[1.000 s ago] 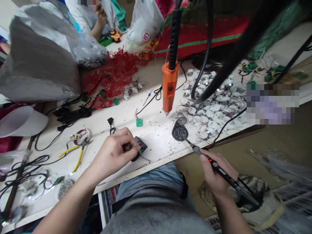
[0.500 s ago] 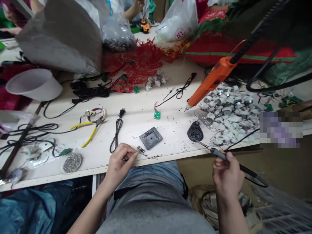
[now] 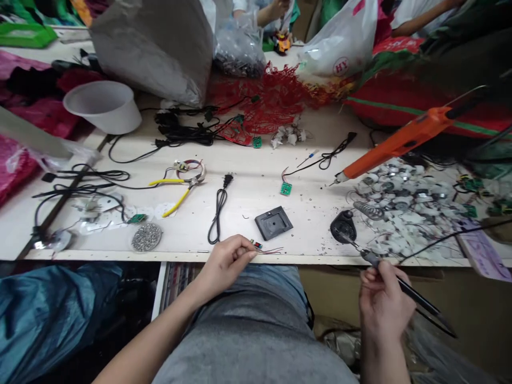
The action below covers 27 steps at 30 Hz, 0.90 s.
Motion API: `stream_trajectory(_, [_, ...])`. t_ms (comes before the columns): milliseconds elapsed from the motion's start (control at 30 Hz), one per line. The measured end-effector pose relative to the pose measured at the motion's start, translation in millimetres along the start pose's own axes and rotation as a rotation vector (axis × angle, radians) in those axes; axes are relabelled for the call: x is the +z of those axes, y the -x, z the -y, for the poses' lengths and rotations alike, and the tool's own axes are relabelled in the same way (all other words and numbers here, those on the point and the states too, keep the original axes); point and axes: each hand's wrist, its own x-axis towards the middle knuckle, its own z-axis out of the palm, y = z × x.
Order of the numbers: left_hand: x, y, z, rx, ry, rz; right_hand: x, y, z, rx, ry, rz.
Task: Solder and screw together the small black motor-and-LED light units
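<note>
Near the table's front edge, my left hand (image 3: 229,265) is closed in a pinch at a small circuit board (image 3: 256,244) with thin wires (image 3: 272,250) trailing to the right. Part of the board is hidden by the fingertips. A soldering iron (image 3: 421,297) lies in the closed fingers of my right hand (image 3: 387,301), its tip down in a black round dish (image 3: 343,228). Between the hands, a black rectangular plastic tray (image 3: 274,223) rests on the table. Behind it lies a green circuit board (image 3: 285,188) with a black cable attached.
An orange electric screwdriver (image 3: 396,143) hangs over a heap of small white parts (image 3: 416,202) at right. To the left are yellow-handled cutters (image 3: 176,200), a coiled plug cable (image 3: 218,213), a dish of metal bits (image 3: 146,237) and a white bowl (image 3: 104,109). Red wires (image 3: 272,101) lie behind.
The view has swung left, so the table's things appear farther right. Both hands keep nearly the same places at the table edge, and the iron's tip stays in the black dish.
</note>
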Motion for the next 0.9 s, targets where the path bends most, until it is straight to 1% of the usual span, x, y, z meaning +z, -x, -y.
stream_trajectory(67, [4.7,1,-3,0.006,0.016,0.015,1,6,-2,-0.092,0.114,-0.029])
stream_trajectory(167, [9.7,0,-3,0.007,-0.002,-0.001,0,14,-2,-0.345,0.463,-0.026])
stream_trajectory(233, [10.3,-1,-1,0.015,-0.031,-0.016,-2,18,2,-0.474,0.660,0.037])
stream_trajectory(333, [7.9,-2,1,0.016,-0.059,-0.016,-5,24,12,-0.613,0.759,0.201])
stream_trajectory(433, [4.3,0,3,-0.012,-0.064,-0.001,-4,34,23,-0.775,0.762,0.355])
stream_trajectory(500, [2.4,2,5,-0.050,-0.051,0.009,0,42,26,-0.790,0.721,0.422])
stream_trajectory(567, [1.1,4,5,-0.088,-0.012,0.008,7,50,25,-0.810,0.628,0.485])
stream_trajectory(633, [0.2,5,4,-0.122,0.049,0.000,17,57,19,-0.882,0.512,0.562])
stream_trajectory(700, [0.2,5,0,-0.150,0.127,-0.008,31,64,11,-0.958,0.451,0.651])
stream_trajectory(767, [1.5,3,-4,-0.161,0.215,-0.016,47,70,5,-0.958,0.433,0.730])
stream_trajectory(833, [4.4,0,-7,-0.158,0.299,-0.019,62,76,2,-0.903,0.396,0.792])
stream_trajectory(900, [8.7,-4,-8,-0.157,0.356,-0.014,75,79,0,-0.838,0.365,0.822])
